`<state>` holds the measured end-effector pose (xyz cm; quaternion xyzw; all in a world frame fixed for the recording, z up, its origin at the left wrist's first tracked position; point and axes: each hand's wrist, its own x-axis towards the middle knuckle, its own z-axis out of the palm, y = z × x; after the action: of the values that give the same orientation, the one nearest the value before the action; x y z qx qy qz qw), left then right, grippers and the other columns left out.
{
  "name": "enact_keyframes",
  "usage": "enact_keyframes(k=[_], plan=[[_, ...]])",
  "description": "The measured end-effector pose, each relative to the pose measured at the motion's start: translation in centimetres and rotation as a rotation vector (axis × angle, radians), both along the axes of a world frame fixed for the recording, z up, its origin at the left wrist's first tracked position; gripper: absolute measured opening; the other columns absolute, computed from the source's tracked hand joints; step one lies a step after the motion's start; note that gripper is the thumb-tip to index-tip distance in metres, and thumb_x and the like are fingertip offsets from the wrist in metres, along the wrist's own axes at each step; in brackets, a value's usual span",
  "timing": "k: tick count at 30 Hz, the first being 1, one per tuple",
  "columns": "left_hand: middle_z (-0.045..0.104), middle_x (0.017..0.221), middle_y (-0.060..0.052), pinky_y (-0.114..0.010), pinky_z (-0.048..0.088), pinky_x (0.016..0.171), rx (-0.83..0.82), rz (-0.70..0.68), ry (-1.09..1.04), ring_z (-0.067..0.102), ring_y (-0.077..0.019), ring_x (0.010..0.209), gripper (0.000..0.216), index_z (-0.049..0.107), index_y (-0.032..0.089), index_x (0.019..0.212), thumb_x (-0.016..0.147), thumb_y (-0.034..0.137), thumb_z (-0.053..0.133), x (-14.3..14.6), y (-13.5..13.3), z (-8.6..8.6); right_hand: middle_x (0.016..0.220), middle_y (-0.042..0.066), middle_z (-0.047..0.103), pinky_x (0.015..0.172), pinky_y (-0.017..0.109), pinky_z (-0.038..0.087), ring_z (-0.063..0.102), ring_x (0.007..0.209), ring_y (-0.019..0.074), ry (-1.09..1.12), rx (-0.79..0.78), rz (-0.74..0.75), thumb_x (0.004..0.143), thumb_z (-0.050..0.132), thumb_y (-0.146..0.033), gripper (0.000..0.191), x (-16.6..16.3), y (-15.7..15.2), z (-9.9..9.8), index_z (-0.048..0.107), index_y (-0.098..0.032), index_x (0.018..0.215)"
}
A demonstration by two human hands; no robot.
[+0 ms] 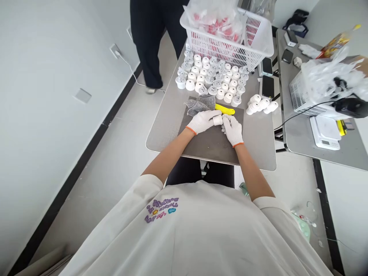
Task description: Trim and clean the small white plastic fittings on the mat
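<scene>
A white cylindrical plastic part [217, 120] is held sideways between both gloved hands, just above a dark mat [208, 143]. My left hand [203, 121], in a white knit glove with an orange cuff, is closed around its left side. At its right end, the closed fingers of my right hand [233, 129], gloved the same way, pinch it; they partly hide that end. Right behind the hands lies a yellow brush [225, 109]. Beside it, a crumpled grey cloth [200, 104] rests on the mat's far left corner.
Rows of similar white parts [212, 76] stand on the grey table [163, 126]; several more [260, 104] lie at right. Behind them stands a white basket [230, 48] holding bagged red-and-white pieces. A person's dark-trousered legs [151, 42] are at far left. The right-hand table carries a scale [326, 132].
</scene>
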<state>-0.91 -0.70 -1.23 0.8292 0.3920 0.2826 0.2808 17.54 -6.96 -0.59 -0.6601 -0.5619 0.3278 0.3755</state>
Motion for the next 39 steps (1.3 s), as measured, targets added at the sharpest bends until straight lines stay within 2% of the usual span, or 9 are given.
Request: enact_keyframes(k=[4,7,14,18,21,25,28,32,39], plan=[[0.069,0.127,-0.007,-0.033,0.046,0.106,0.017,0.009,-0.046,0.065,-0.0211,0.114,0.041,0.063,0.024,0.135,0.095,0.027,0.057,0.0,0.2,-0.5,0.077,0.0,0.068,0.065,0.023,0.055,0.064,0.06,0.0101,-0.008,-0.005,-0.017,0.096,0.051,-0.052,0.04,0.0,0.0,0.3,0.066,-0.019,0.113],[0.069,0.127,-0.005,-0.033,0.046,0.107,-0.005,0.007,-0.103,0.065,-0.0202,0.113,0.04,0.064,0.025,0.134,0.095,0.03,0.057,-0.1,0.2,-0.6,0.074,0.0,0.067,0.058,0.02,0.054,0.063,0.059,0.0106,0.068,-0.035,-0.017,0.093,0.052,-0.056,0.043,0.0,0.0,0.4,0.066,-0.019,0.111],[0.07,0.127,-0.005,-0.035,0.047,0.109,-0.066,-0.015,-0.084,0.064,-0.0216,0.116,0.036,0.067,0.022,0.128,0.094,0.029,0.059,-0.2,0.1,0.2,0.072,0.0,0.066,0.053,0.019,0.051,0.062,0.058,0.0102,0.164,-0.059,-0.045,0.091,0.053,-0.058,0.045,0.0,-0.2,0.2,0.067,-0.019,0.109],[0.07,0.126,-0.004,-0.035,0.047,0.108,-0.077,-0.009,-0.072,0.064,-0.021,0.115,0.035,0.068,0.022,0.126,0.093,0.028,0.06,-0.3,0.0,0.4,0.064,-0.002,0.062,0.046,0.019,0.045,0.055,0.047,0.0091,0.158,-0.126,-0.07,0.091,0.052,-0.06,0.042,-0.1,0.3,0.7,0.064,-0.019,0.095],[0.07,0.128,-0.004,-0.037,0.047,0.109,-0.083,-0.004,-0.064,0.064,-0.0223,0.117,0.036,0.067,0.023,0.127,0.093,0.028,0.059,-0.3,0.2,0.2,0.055,-0.002,0.057,0.042,0.022,0.039,0.048,0.041,0.0103,0.045,-0.178,-0.091,0.089,0.049,-0.068,0.05,-0.2,1.4,1.7,0.059,-0.02,0.077],[0.068,0.132,-0.006,-0.038,0.046,0.111,-0.065,-0.006,-0.086,0.063,-0.023,0.12,0.037,0.066,0.022,0.129,0.093,0.029,0.058,-0.3,0.5,-0.1,0.06,0.002,0.061,0.055,0.026,0.043,0.055,0.055,0.0162,-0.228,-0.103,-0.165,0.088,0.045,-0.075,0.059,-1.2,2.6,2.7,0.055,-0.021,0.065],[0.066,0.135,-0.007,-0.038,0.045,0.113,-0.054,0.007,-0.12,0.062,-0.0229,0.124,0.04,0.064,0.02,0.132,0.095,0.032,0.057,-0.4,0.7,-0.5,0.073,0.004,0.067,0.068,0.029,0.046,0.062,0.071,0.0207,-0.326,-0.021,-0.217,0.091,0.046,-0.067,0.051,-2.2,2.5,2.5,0.062,-0.022,0.074],[0.066,0.136,-0.008,-0.037,0.044,0.114,-0.047,0.003,-0.161,0.061,-0.0222,0.126,0.04,0.064,0.018,0.132,0.097,0.035,0.055,-0.5,0.7,-0.9,0.086,0.005,0.072,0.078,0.03,0.047,0.066,0.083,0.022,-0.303,0.077,-0.197,0.093,0.049,-0.057,0.04,-2.5,1.6,1.3,0.069,-0.023,0.093],[0.068,0.133,-0.008,-0.038,0.045,0.113,-0.037,-0.015,-0.158,0.063,-0.0222,0.123,0.038,0.066,0.018,0.13,0.097,0.034,0.055,-0.5,0.8,-1.0,0.084,0.003,0.073,0.079,0.03,0.048,0.067,0.081,0.0204,-0.21,0.122,-0.151,0.093,0.048,-0.055,0.037,-2.0,1.3,0.7,0.068,-0.024,0.091]])
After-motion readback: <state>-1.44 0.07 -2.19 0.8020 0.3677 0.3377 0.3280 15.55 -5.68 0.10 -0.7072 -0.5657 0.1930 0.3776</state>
